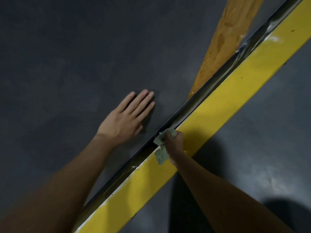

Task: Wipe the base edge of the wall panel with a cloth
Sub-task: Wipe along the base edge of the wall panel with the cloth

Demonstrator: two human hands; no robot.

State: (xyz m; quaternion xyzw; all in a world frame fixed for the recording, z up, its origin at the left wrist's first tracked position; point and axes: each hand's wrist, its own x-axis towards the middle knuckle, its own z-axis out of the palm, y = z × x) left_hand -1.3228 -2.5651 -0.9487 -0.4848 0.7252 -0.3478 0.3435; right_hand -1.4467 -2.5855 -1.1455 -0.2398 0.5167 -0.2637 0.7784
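Observation:
A dark grey wall panel (70,68) fills the upper left. Its base edge (190,106) runs as a dark, shiny strip diagonally from lower left to upper right. My left hand (126,120) lies flat on the panel with straight fingers, a little above that edge. My right hand (174,145) grips a crumpled pale green cloth (162,152) and presses it against the base edge. Part of the cloth hangs down over the yellow stripe.
A broad yellow floor stripe (235,91) runs along the base edge, with white smears at its inner border. A wooden board (223,44) leans against the panel at the upper right. Dark grey floor (269,140) lies at the lower right.

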